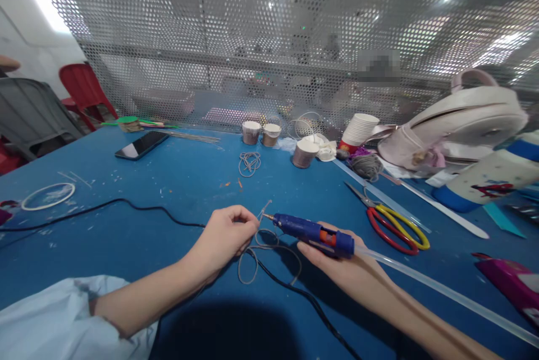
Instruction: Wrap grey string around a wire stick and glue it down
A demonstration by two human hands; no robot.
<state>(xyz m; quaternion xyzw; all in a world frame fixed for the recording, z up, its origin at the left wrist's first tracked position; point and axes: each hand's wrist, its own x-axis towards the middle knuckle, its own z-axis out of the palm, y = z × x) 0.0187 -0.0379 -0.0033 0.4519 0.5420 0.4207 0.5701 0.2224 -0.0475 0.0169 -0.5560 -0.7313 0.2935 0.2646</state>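
In the head view my right hand (337, 261) is wrapped round a blue hot glue gun (301, 227), its nozzle pointing left. A long clear glue stick (438, 287) runs out of the gun's back end toward the lower right. My left hand (229, 231) is closed in a pinch on a thin grey cord (255, 259), which loops down onto the table between the hands. Right at the pinched end, the nozzle tip meets or nearly meets a thin pale strand (265, 208); I cannot tell whether they touch.
A black cable (290, 287) crosses the blue table (189, 180). Scissors (385, 219) lie to the right, near grey yarn (366, 166). Small tubs (251, 132), stacked paper cups (357, 130) and a pale bag (458, 118) stand behind. A phone (142, 145) lies at left, below a perforated metal panel (252, 40).
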